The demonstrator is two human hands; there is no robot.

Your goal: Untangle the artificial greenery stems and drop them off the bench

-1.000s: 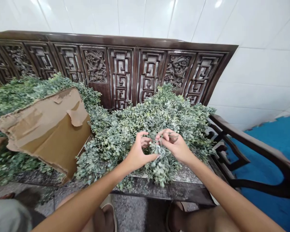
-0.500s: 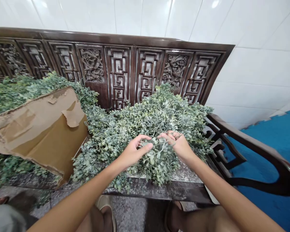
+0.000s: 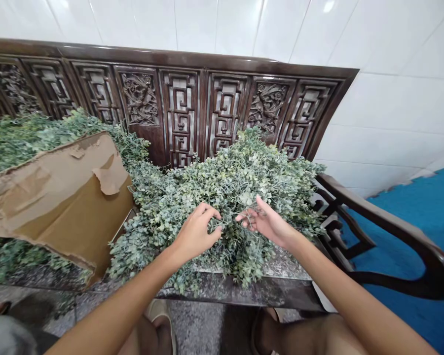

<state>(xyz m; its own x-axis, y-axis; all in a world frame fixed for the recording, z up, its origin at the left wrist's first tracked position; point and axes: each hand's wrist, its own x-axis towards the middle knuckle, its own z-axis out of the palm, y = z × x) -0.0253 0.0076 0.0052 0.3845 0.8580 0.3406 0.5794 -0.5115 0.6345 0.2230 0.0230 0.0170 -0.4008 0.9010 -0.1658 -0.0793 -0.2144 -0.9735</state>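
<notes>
Carved wooden settee point(image 3: 181, 113), leafy sprays point(image 3: 222, 197) fanning outward

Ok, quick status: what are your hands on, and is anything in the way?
Left hand curled into the leafy sprigs. Right hand open, fingers spread over the sprigs. Torn cardboard off to the left, apart from the hands.
</notes>
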